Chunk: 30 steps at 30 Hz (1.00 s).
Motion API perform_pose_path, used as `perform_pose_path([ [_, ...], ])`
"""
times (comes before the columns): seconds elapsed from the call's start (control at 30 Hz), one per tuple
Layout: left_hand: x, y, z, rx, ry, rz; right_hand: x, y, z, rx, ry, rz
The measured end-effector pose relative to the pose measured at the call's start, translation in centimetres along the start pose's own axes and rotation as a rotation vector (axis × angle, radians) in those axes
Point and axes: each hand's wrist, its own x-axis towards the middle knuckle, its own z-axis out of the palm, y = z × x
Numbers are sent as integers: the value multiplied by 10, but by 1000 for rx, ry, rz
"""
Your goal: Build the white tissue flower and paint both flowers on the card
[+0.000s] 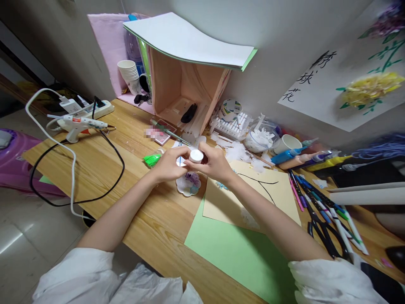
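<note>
Two hands (168, 163) (219, 162), fingers (181, 150) gripping a white cap (196, 156), hover over a wooden table (152, 223), grey wall (272, 38) behind.

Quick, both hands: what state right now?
Left hand: curled beside the white cap; whether it grips can't be told.
Right hand: closed on the white cap.

my sleeves (79, 274) are white, like the round cap (196, 156) before me; the scalloped palette (188, 185) is white blotched with purple and pale blue. i see black-lined cream paper (221, 204), pale green paper (234, 257), and a brown wood-grained surface (155, 236).
</note>
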Motion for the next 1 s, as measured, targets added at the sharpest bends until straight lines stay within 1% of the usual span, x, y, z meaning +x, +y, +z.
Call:
perform_pose_path([
  [0.2, 0, -1, 0, 3, 6, 65, -2, 0, 3, 3, -3, -51],
  [0.37, 0, -2, 1, 23, -1, 76, -4, 2, 5, 10, 9, -62],
  [0.73, -1, 0, 1, 50, -13, 46, -3, 3, 5, 70, -29, -19],
  [1.0, -1, -1, 1, 37, 11, 60, -1, 2, 4, 76, -37, 9],
])
